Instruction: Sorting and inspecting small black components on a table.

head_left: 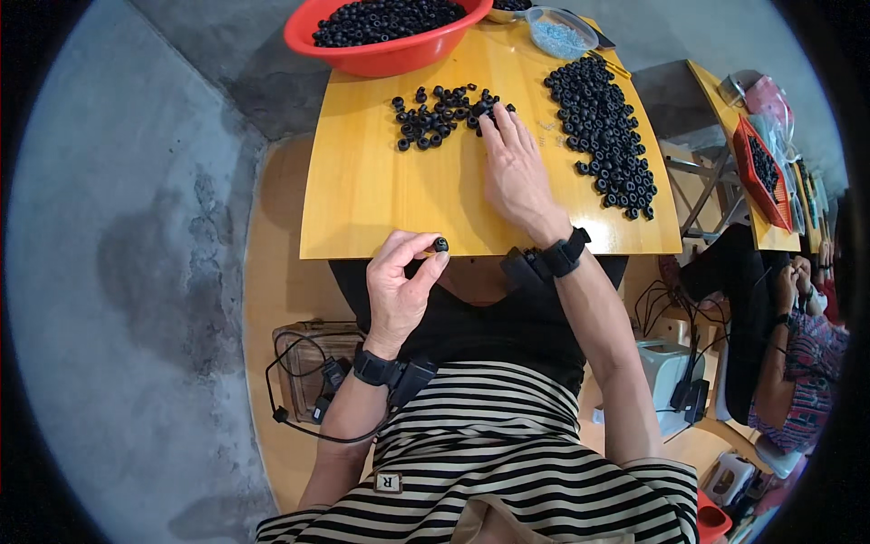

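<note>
Close to the table's front edge, my left hand [401,288] pinches a small black round part [441,245] with a hole between thumb and forefinger. My right hand [518,177] reaches palm-down across the yellow table [381,204], fingers stretched out. Its fingertips lie over the right end of a loose scatter of black ring-shaped parts [433,118]; whether they touch any is hidden. To its right lies a larger spread of the same black parts [605,127]. A few tiny clear pieces [550,127] lie between that spread and my right hand.
At the far left a red basin [390,56] holds many black parts. A clear tub [560,34] of small pale-blue pieces stands at the far edge. Right of my table, a person [788,335] sits by another table with a red basket [761,172]. Cables [299,417] hang by my left forearm.
</note>
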Available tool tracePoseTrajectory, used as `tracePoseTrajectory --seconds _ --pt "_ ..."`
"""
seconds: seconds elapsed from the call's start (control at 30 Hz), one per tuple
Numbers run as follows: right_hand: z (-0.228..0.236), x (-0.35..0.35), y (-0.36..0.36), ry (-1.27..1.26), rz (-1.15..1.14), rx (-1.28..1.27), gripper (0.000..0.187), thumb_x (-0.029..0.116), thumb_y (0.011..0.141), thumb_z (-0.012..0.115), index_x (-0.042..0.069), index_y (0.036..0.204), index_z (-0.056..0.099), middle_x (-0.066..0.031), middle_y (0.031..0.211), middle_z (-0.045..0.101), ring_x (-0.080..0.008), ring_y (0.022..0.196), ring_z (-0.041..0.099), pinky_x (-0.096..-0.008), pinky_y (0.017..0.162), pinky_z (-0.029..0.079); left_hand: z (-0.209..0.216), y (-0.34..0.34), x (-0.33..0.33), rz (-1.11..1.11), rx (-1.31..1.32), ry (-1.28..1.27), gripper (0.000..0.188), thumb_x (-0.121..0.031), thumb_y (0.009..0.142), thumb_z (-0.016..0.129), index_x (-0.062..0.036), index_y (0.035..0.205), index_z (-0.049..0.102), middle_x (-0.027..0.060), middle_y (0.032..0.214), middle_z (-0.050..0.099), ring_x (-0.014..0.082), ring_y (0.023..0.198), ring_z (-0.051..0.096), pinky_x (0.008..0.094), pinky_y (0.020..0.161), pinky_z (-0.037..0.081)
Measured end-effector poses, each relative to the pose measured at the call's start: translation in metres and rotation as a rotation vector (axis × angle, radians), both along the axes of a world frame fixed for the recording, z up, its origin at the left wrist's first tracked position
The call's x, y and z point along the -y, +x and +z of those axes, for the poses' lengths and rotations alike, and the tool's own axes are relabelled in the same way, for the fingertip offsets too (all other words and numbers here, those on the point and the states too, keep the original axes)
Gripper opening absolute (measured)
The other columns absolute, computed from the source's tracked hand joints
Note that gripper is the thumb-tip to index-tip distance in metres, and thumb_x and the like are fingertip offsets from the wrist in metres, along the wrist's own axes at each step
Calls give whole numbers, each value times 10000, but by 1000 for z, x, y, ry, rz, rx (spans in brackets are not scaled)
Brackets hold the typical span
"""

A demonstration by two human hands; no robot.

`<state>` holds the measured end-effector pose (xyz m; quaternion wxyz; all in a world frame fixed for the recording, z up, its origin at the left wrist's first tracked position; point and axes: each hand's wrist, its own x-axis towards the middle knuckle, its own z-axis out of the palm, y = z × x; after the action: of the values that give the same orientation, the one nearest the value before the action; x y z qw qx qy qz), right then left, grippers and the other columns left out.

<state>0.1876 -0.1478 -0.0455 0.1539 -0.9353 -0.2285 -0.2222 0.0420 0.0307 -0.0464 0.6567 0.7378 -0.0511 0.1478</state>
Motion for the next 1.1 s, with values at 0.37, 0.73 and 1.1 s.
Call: tracePoseTrajectory --seconds 0.37,0.73,1.1 --pt "0 -12 -13 -63 158 -109 569 29 815 523 -96 1364 436 -308 1428 420 -416 1360 385 -420 1143 334 0 1 1 -3 4 56 239 11 841 729 18 1079 702 39 955 616 116 865 579 244 809 470" --pt "2 9 -40 626 118 -170 352 -77 858 554 -41 1208 574 -201 1180 604 -309 1082 615 -359 912 510 -2 1 0 -4 10 87 228 16 839 722 19 1066 705 48 967 621 120 873 586 245 813 475" --pt "4 1 -47 618 100 -211 120 28 843 680 0 957 703 -150 905 636 -278 763 647 -349 684 530 -5 2 1 6 18 104 234 16 832 729 20 1065 703 53 967 623 129 886 595 247 816 480"
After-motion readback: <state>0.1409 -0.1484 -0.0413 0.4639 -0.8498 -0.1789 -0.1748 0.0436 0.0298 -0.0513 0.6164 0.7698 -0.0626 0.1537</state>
